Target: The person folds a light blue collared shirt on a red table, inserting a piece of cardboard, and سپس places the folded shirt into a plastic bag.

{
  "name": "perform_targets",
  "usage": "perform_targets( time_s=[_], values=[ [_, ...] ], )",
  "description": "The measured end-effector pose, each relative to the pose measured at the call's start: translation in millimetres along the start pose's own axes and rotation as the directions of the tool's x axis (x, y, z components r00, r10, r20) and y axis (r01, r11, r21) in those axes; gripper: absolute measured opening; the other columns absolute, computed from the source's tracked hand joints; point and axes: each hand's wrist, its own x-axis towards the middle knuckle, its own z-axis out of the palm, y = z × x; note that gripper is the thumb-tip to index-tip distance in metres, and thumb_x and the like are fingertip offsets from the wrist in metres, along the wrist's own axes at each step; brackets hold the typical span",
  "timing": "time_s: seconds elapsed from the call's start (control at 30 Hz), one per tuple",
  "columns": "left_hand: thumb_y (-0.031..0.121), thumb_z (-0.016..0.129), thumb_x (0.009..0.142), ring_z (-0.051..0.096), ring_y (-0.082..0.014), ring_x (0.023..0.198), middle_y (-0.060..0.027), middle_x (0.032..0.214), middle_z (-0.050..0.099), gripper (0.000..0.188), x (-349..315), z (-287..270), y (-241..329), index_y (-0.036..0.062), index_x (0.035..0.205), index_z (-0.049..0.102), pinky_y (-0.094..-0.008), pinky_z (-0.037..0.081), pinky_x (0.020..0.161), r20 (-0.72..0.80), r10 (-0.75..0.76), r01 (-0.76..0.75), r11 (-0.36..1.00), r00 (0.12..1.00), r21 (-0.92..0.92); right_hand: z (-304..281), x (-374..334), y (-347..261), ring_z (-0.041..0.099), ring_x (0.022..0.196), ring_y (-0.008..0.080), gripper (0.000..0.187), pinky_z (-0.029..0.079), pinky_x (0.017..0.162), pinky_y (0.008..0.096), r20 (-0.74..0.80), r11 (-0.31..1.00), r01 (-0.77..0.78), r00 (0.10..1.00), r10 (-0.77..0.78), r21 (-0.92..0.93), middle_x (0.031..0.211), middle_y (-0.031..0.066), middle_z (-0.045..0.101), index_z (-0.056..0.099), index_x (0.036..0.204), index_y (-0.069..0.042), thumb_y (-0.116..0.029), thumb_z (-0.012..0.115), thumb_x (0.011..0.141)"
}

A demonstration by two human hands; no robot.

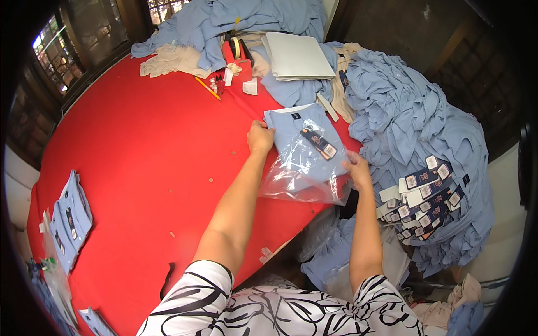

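Note:
A folded light blue shirt (284,131) lies flat at the right part of the red table, mostly inside a clear plastic bag (297,193). Its white-edged top shows at the far end, and a dark hang tag (319,144) rests on its front. My left hand (260,136) is closed at the left edge of the bag, close to the shirt's upper corner. On the other side, my right hand (357,169) pinches the bag's right edge. The bag's near end spreads loose and wrinkled past the shirt. Fingertips of both hands are partly hidden.
Blue garments (403,106) heap up at the right, with several hang tags (426,196) on them. White sheets (297,56), a red tape dispenser (238,59) and a yellow pencil (208,88) lie at the back. Folded shirts (72,221) sit at the red table's (145,162) left edge.

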Motion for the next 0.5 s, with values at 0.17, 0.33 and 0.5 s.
perform_targets(
  time_s=[0.17,0.33,0.5],
  values=[
    [0.012,0.079,0.074,0.07,-0.0238,0.079,-0.0147,0.091,0.071,0.029,31,-25,-14,0.0003,0.095,0.063,-0.0359,0.055,0.071,0.229,-0.054,0.052,0.999,0.972,0.012,29,-60,26,0.063,0.101,0.0186,0.046,0.049,0.089,0.0302,0.054,0.997,-0.016,0.998,0.021,-0.077,0.115,0.0134,0.067,0.057,0.129,0.007,0.008,0.063,0.084],
    [0.006,0.072,0.078,0.065,-0.0197,0.072,-0.0103,0.083,0.067,0.02,-1,-120,-26,-0.0012,0.094,0.062,-0.0336,0.054,0.065,0.272,-0.068,0.102,0.989,0.96,-0.11,93,-122,23,0.061,0.114,0.0207,0.053,0.047,0.098,0.0327,0.062,0.991,0.058,0.997,-0.051,-0.117,0.124,0.0165,0.065,0.056,0.131,0.006,0.003,0.07,0.08],
    [0.003,0.07,0.082,0.065,-0.017,0.074,-0.0096,0.085,0.066,0.019,-42,-275,-87,-0.0018,0.098,0.061,-0.0301,0.054,0.065,0.053,-0.108,0.116,0.978,0.993,-0.171,198,-171,-33,0.063,0.114,0.0279,0.049,0.047,0.097,0.0352,0.277,0.908,0.288,0.939,-0.205,-0.306,0.123,0.0188,0.065,0.059,0.131,-0.003,-0.005,0.071,0.083]
  ],
)
